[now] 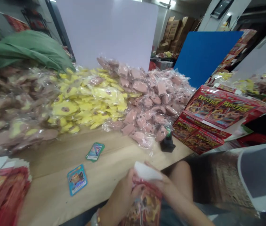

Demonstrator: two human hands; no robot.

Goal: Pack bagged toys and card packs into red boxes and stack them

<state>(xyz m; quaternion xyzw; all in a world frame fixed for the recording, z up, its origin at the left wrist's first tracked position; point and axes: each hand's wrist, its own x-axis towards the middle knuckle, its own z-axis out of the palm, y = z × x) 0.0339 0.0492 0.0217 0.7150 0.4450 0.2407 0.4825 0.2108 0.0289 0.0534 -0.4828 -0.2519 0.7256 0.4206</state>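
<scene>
Near the table's front edge, my left hand (124, 188) is closed around the left side of a red printed carton (145, 205). The carton has cartoon pictures on its front and a white flap (147, 171) at its top. My right hand (167, 186) grips the upper right side by that flap; its fingers are partly hidden behind it. To the left on the wooden table lie a blue-edged picture card (77, 179) and a small stack of green-edged cards (95, 152).
Bagged yellow plush pieces (88, 100) and pink ones (147, 110) are heaped at the back. Red boxes (213, 110) stand at right beside a black holder (168, 143). Red cartons (8, 191) are stacked at lower left. A blue board (205, 56) rises behind.
</scene>
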